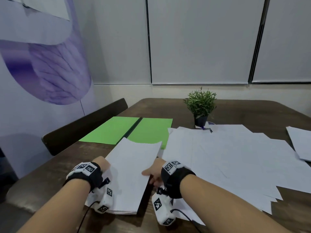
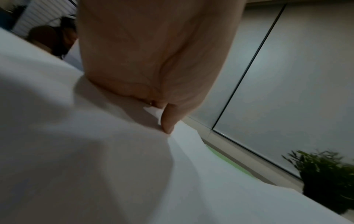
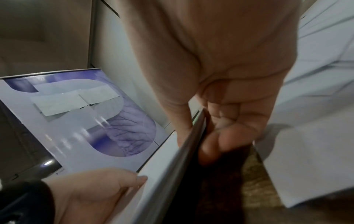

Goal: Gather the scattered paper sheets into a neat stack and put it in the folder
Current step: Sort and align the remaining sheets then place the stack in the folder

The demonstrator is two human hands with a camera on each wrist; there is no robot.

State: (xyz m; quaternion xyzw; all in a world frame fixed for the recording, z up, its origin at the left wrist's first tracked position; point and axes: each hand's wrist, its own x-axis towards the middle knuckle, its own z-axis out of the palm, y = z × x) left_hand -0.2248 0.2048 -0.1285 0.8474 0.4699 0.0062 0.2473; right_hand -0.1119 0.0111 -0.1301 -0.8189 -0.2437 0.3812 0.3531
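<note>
A stack of white sheets [image 1: 129,172] is lifted at the near table edge, its far end over the open green folder [image 1: 114,130]. My left hand [image 1: 104,166] grips the stack's left edge, and its thumb [image 2: 168,119] lies on the paper [image 2: 95,159]. My right hand [image 1: 152,175] pinches the right edge. In the right wrist view its thumb [image 3: 184,128] sits on top of the stack [image 3: 168,174] and its fingers [image 3: 220,139] curl underneath. More loose sheets [image 1: 227,157] lie spread out to the right.
A small potted plant [image 1: 200,105] stands behind the loose sheets. Another sheet [image 1: 301,143] lies at the far right edge. A dark chair back [image 1: 80,125] runs along the table's left side, below a purple banner [image 1: 50,64]. The brown table [image 1: 168,108] shows bare behind the folder.
</note>
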